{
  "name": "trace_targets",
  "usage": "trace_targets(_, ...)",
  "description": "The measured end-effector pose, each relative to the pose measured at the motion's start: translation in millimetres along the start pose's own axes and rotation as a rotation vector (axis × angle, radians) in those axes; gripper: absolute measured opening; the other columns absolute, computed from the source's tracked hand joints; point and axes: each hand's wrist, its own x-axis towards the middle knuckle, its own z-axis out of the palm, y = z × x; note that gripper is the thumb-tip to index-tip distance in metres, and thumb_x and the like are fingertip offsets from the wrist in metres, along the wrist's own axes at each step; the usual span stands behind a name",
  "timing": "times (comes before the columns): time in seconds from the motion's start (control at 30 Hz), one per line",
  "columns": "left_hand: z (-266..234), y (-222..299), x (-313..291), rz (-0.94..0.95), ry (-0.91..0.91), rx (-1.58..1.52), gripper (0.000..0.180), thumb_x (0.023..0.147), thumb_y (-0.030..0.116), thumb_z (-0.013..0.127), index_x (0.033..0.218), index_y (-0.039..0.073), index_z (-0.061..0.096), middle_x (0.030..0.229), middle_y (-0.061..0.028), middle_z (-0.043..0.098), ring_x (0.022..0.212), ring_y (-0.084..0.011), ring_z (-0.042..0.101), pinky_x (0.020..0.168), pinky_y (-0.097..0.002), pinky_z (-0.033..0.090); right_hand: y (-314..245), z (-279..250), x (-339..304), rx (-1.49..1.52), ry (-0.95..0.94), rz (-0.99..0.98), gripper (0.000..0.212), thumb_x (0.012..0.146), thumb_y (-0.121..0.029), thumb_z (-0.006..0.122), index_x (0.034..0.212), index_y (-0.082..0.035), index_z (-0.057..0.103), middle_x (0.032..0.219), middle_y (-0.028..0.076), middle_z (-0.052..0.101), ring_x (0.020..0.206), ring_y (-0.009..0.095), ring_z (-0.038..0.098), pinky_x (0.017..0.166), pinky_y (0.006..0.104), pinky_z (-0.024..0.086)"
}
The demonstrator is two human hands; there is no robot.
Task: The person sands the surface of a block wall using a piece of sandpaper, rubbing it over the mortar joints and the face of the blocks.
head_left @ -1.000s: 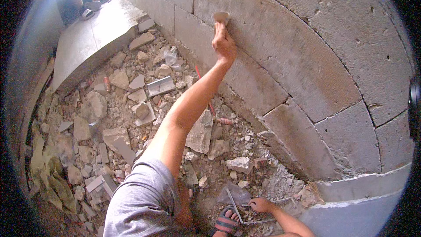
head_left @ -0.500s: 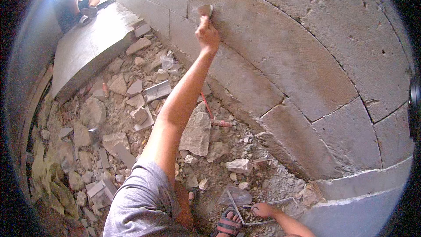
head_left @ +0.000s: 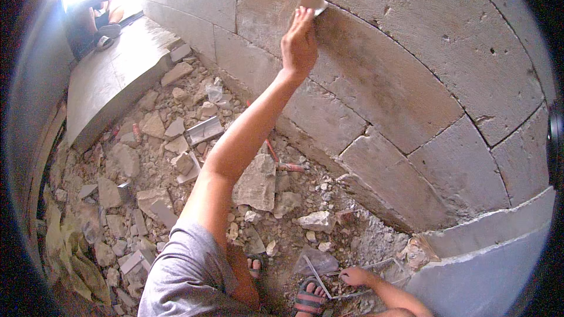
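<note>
My left hand [head_left: 298, 44] reaches far up to the block wall, its fingers closed around a scraper. The scraper's flat blade [head_left: 313, 3] lies against a large brownish block [head_left: 388, 76], close to the joint along its upper edge. Low in the view, my right hand [head_left: 354, 276] is curled beside a thin pale frame [head_left: 376, 270] over the rubble. Its fingers look closed, but what they hold, if anything, is hidden. A piece of clear plastic [head_left: 311, 258] lies near this hand.
Broken stone and rubble [head_left: 153, 194] cover the ground, with a red-handled tool [head_left: 292, 167] near the wall's foot. A large grey slab [head_left: 117, 79] leans at the far left, where another person [head_left: 106, 17] sits. My sandalled foot [head_left: 309, 298] stands below.
My left hand has slid the scraper to the right across the brownish block, toward its upper joint. The view has shifted slightly. My right hand stays by the frame.
</note>
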Motion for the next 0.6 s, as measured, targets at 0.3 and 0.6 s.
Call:
trace_targets(0.3,0,-32,-20,0.220,-0.084,0.195,0.038,0.081,-0.007,0.047,0.118,-0.001,0.056,0.126,-0.0221,0.052,0.124,-0.0339,0.045,0.104,-0.0403,0.038,9,-2,7,0.064,0.079,-0.138,0.034,0.086,-0.026,0.044,0.106,-0.006,0.063,0.106,0.020,0.062,0.099,0.036,0.059,0.089,0.0432,0.045)
trace_targets(0.6,7,36,-42,0.219,-0.194,-0.057,0.041,0.079,-0.012,0.045,0.117,0.000,0.058,0.124,-0.0204,0.054,0.123,-0.0334,0.045,0.105,-0.0403,0.036,26,16,17,-0.049,0.076,-0.139,0.033,0.083,-0.024,0.044,0.103,-0.007,0.064,0.098,0.018,0.065,0.093,0.035,0.061,0.085,0.0441,0.047)
